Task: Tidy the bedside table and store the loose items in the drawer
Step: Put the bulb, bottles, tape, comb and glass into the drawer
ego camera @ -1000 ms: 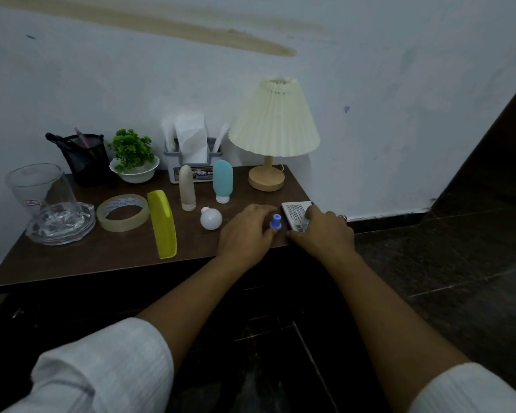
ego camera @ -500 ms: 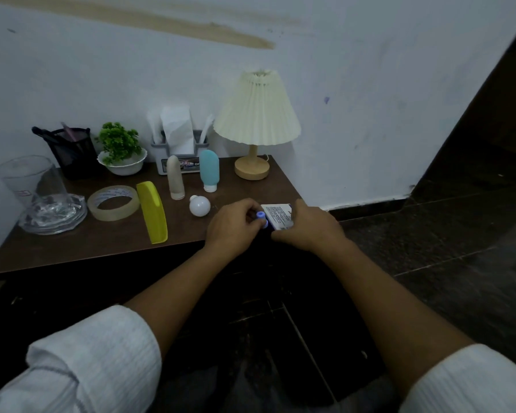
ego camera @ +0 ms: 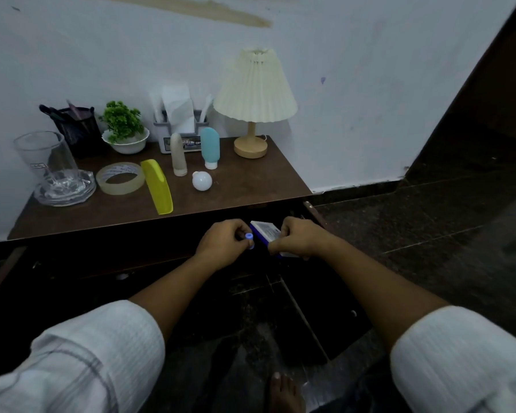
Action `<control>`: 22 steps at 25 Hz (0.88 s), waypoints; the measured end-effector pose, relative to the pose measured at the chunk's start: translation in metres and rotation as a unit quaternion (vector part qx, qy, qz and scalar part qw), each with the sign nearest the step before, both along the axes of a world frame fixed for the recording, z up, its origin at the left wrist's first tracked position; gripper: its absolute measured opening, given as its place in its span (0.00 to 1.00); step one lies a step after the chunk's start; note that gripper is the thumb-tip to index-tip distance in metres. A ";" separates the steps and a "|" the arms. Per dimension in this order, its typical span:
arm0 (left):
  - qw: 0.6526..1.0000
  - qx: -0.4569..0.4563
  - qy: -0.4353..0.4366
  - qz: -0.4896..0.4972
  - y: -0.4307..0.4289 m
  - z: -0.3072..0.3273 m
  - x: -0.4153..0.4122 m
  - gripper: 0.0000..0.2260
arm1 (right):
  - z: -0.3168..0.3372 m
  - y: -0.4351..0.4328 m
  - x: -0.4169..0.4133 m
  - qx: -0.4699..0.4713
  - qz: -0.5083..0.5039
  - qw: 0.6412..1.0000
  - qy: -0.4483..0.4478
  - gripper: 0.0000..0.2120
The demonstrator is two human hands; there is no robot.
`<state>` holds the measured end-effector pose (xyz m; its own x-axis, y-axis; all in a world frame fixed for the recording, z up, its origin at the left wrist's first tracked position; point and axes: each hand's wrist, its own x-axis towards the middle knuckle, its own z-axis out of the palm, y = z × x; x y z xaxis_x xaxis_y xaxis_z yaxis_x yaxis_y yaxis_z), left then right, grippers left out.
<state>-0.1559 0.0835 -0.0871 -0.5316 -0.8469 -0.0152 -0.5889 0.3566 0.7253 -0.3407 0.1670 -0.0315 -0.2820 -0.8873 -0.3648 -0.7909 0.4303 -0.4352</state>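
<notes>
- Head view, writing: the grey tissue holder (ego camera: 179, 141) has a front label, and I can read only "OP" at its right end. The glass tumbler (ego camera: 46, 158) has a small sticker, the tape roll (ego camera: 120, 177) has scrawl inside its ring, and the box (ego camera: 265, 234) has printed lines. All three are too small for me to read.
- My left hand (ego camera: 224, 244) is curled, pinching a blue cap (ego camera: 249, 240) at its fingertips.
- My right hand (ego camera: 298, 238) is curled round the white-and-blue box, which is tilted with one end raised.
- Both hands are in front of and below the front edge of the surface (ego camera: 236, 186), near each other over the dark open drawer (ego camera: 312, 211). I can't make out the drawer's inside.
- Room: the right front part of the surface is bare brown board. The things crowd its left and back, and the yellow comb (ego camera: 158, 186) reaches nearly to the front edge.
- Count on the surface:
  - two upright tubes, one beige (ego camera: 178, 155) and one teal (ego camera: 210, 147)
  - one white bulb (ego camera: 202, 180) just in front of the tubes
  - one comb
  - one tape roll, touching the comb
  - one tumbler, standing in one glass ashtray (ego camera: 64, 189)
  - one black pen pot (ego camera: 78, 129)
  - one plant bowl (ego camera: 124, 129)
  - one tissue holder
  - one pleated lamp (ego camera: 255, 87)
- A bare foot (ego camera: 283, 391) shows on the dark floor below.
</notes>
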 end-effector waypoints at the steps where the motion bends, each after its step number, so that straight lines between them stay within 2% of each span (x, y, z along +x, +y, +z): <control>1: 1.000 0.001 -0.006 0.006 -0.003 -0.006 -0.002 0.03 | -0.010 -0.006 0.002 -0.008 0.000 1.000 0.013 0.26; 6: 0.999 0.015 -0.022 0.047 -0.025 -0.039 -0.017 0.03 | -0.056 -0.038 0.006 -0.064 0.023 0.990 0.121 0.35; 12: 0.992 0.029 -0.005 0.126 -0.041 -0.069 -0.015 0.05 | -0.082 -0.056 0.009 -0.072 0.044 0.972 0.218 0.35; 14: 0.990 0.045 -0.014 0.133 -0.068 -0.113 -0.044 0.05 | -0.127 -0.089 -0.011 -0.051 0.036 0.974 0.220 0.35; 19: 0.990 0.027 0.006 0.139 -0.066 -0.111 -0.050 0.09 | -0.135 -0.093 -0.011 -0.089 0.045 0.961 0.256 0.28; 22: 0.989 0.019 -0.003 0.149 -0.070 -0.114 -0.053 0.11 | -0.141 -0.086 -0.015 -0.094 0.044 0.969 0.226 0.25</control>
<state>-0.2085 0.0133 -0.2014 -0.2580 -0.9647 -0.0531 -0.6687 0.1386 0.7305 -0.3558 0.0809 -0.1725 -0.2956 -0.9539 -0.0516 -0.9488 0.2995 -0.1006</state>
